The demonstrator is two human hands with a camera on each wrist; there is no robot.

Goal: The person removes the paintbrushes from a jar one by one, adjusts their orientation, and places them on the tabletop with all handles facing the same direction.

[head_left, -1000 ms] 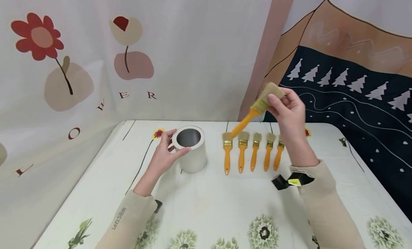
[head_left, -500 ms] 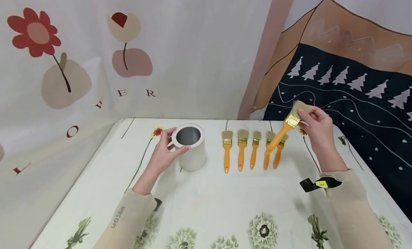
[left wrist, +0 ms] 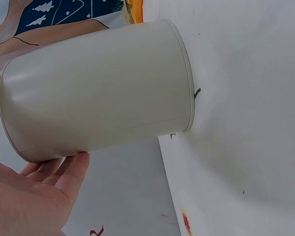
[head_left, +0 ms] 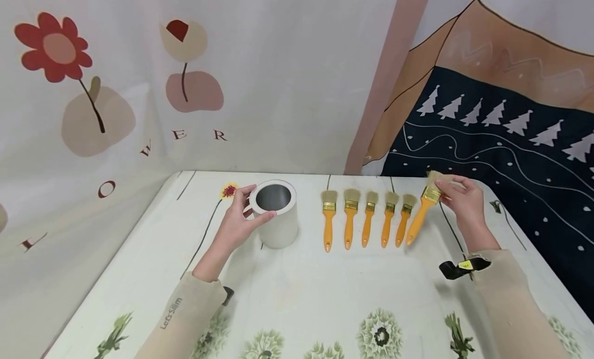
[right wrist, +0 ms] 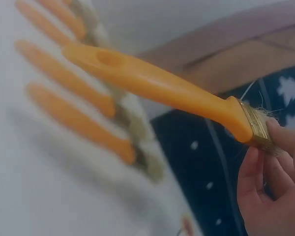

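An off-white cylindrical holder with a dark grey inside stands upright on the table. My left hand holds it at the rim, thumb on the near side and fingers on the left. In the left wrist view its smooth wall fills much of the picture. My right hand pinches a paintbrush by the bristles, its orange handle slanting down and left. The gold ferrule shows in the right wrist view. Just left of this brush lies the rightmost paintbrush of a row.
Several similar paintbrushes, among them the leftmost brush, lie side by side with bristles toward the back. A floral cloth covers the table. Behind it hang a pale flower-print curtain and a dark tree-print cloth.
My right hand has carried the paintbrush rightward and down, from above the row to its right end. My left hand and the holder have stayed in place.
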